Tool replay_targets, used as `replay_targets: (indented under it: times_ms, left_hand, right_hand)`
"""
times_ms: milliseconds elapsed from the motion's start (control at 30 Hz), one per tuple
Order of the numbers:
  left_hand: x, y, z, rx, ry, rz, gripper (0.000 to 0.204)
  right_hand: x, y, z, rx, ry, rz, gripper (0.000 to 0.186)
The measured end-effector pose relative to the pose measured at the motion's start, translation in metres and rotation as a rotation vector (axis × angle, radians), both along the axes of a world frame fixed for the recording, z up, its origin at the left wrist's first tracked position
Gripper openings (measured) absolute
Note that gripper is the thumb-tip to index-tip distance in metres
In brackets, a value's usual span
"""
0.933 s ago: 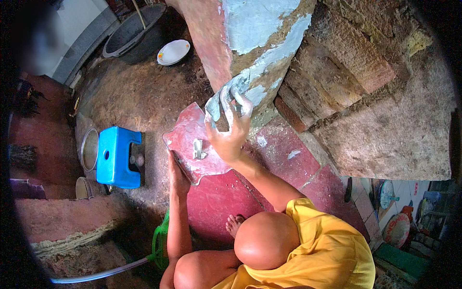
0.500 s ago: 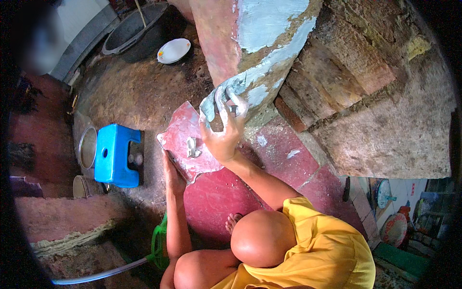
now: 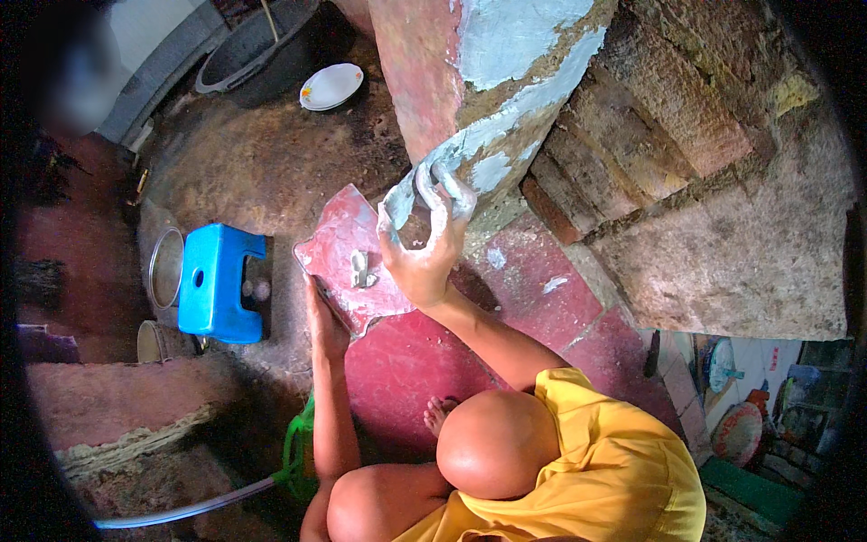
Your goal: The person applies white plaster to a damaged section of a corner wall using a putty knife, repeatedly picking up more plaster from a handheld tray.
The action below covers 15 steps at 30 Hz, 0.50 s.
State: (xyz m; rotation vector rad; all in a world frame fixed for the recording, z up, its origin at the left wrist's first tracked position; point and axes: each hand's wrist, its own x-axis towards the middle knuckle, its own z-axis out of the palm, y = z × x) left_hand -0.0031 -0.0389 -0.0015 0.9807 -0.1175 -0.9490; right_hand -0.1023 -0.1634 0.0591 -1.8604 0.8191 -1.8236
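A jagged, flat pinkish-red slab point(image 3: 340, 237), like a broken piece of tile or board, rests in my left hand point(image 3: 326, 326), fingers closed along its near left edge. A small lump of grey-white putty point(image 3: 359, 268) sits on it. My right hand point(image 3: 428, 246) is smeared white. Its fingers are curled and apart, with the thumb spread to the left, touching the lower end of a pillar point(image 3: 506, 45). Pale blue-white putty coats that pillar in patches, with bare brown cement between. No tool shows clearly in my right hand.
A blue plastic stool point(image 3: 219, 283) stands at the left beside a round metal pan point(image 3: 166, 268). Farther back are a white plate point(image 3: 331, 87) and a large dark basin point(image 3: 262, 59). Rough masonry point(image 3: 713, 244) borders the right. A green plastic item point(image 3: 296, 452) lies near my left forearm.
My right hand's fingers have shifted slightly on the pillar's edge and look a little more spread. The view has moved slightly; my left hand keeps the slab in about the same place.
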Motion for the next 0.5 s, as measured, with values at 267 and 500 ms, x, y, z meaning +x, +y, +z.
replay_targets:
  times_ms: [267,500]
  left_hand:
    - [-0.002,-0.002,0.004,0.015,0.017,0.021,0.05]
    - [0.012,0.015,-0.012,0.036,-0.012,0.03,0.049]
  right_hand:
    - [-0.003,0.003,-0.005,0.042,-0.068,0.079,0.037]
    - [-0.033,0.015,-0.03,0.252,-0.048,0.428,0.025]
